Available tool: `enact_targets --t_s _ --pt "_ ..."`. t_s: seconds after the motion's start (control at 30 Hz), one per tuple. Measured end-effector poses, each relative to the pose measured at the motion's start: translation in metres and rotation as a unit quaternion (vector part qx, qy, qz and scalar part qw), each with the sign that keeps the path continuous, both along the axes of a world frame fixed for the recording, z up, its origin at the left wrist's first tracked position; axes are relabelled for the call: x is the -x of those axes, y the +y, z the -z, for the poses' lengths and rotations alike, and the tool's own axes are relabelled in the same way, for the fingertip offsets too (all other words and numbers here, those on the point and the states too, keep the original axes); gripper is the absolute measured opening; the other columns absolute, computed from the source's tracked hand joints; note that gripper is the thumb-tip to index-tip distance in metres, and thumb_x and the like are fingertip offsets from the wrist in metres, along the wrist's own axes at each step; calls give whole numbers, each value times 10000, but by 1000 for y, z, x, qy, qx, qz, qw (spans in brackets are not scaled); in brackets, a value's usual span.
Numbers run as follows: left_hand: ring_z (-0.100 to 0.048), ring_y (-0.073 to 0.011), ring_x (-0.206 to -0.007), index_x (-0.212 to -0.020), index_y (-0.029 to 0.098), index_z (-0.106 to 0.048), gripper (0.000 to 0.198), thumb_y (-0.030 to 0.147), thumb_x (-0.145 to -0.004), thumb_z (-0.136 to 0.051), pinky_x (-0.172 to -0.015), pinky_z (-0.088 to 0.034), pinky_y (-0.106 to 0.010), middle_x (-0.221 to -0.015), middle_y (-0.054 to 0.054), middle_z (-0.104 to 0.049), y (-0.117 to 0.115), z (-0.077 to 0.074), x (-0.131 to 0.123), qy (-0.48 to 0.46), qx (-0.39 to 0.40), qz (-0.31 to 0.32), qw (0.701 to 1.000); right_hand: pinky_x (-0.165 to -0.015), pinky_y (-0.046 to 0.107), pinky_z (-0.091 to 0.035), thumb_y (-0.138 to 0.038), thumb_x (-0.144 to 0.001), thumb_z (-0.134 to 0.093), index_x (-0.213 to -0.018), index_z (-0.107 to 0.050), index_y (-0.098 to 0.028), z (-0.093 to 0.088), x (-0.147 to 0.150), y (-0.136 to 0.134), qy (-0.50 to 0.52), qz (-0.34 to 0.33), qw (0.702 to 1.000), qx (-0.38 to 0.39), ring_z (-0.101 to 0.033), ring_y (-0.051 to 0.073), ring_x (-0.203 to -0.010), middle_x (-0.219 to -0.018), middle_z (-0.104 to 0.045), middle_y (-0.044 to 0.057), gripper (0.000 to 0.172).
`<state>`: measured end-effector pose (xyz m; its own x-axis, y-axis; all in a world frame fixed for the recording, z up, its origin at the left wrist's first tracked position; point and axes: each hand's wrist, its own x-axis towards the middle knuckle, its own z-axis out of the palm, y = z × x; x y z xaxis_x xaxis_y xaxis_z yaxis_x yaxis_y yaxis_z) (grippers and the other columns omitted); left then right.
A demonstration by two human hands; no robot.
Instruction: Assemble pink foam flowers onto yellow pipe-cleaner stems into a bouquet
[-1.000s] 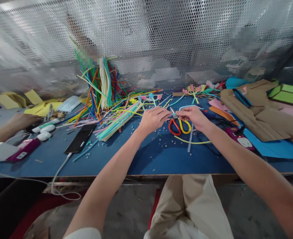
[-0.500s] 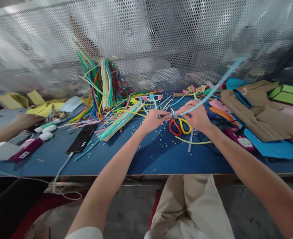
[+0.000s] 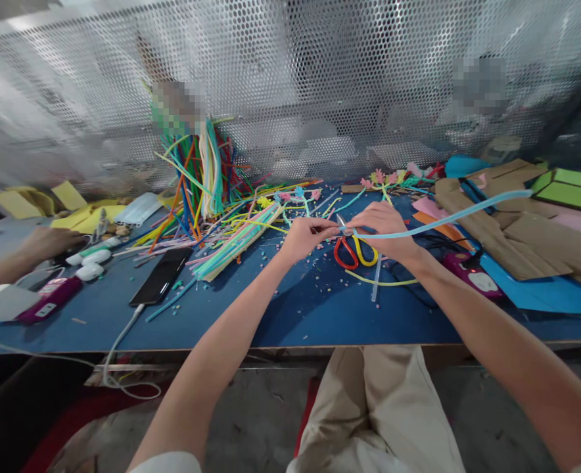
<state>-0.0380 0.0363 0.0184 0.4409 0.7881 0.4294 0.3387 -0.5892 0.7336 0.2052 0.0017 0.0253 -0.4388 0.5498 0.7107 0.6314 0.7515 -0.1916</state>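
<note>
A long light blue stem [image 3: 448, 217] is pinched near one end by my right hand [image 3: 384, 226]; its free part stretches out to the right above the table. My left hand [image 3: 306, 238] is closed in a pinch at the same end, its fingertips almost meeting those of the right. What sits between the left fingertips is too small to make out. Just below the hands are the red and yellow handles of the scissors [image 3: 346, 254], with the metal part showing between the fingertips. A yellow stem [image 3: 382, 281] and a clear stick [image 3: 376, 279] lie below them.
Bundled coloured stems [image 3: 241, 240] and a black phone [image 3: 161, 277] lie left. Brown paper [image 3: 541, 243] and a purple power strip [image 3: 472, 272] are right. Small flower pieces [image 3: 379, 177] lie behind the hands. Another person's hand [image 3: 48, 244] rests far left. A perforated metal screen [image 3: 320, 85] stands behind.
The free end of the light blue stem has swung down and to the right. My right hand has turned slightly, while my left hand stays nearly in place.
</note>
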Motion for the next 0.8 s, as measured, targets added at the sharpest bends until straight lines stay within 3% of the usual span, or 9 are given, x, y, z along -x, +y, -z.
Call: enact_targets --t_s 0.3,0.47,0.8 --pt "-734 -164 -754 -981 220 -828 191 367 -925 -718 -695 -567 -281 -908 -40 -816 -3 5 -5 18 -92 -34 995 -902 399 -477 -509 -948 -646 -907 -810 -260 11 11 3 82 66 992 70 -685 263 -922 -927 -793 64 301" --pt "-763 -178 -860 -1022 230 -814 168 323 -953 -692 -811 -583 -310 -973 -38 -817 -7 5 -7 19 -137 -37 990 -910 405 -498 -548 -939 -639 -844 -790 -231 12 18 -1 131 86 983 100 -697 268 -899 -900 -786 84 364" --pt "-757 -166 -823 -983 212 -810 127 264 -939 -702 -764 -582 -285 -941 -42 -815 -9 0 -5 37 -147 -42 988 -901 412 -477 -564 -890 -704 -780 -770 -217 20 23 4 162 113 971 131 -714 256 -864 -849 -787 80 370"
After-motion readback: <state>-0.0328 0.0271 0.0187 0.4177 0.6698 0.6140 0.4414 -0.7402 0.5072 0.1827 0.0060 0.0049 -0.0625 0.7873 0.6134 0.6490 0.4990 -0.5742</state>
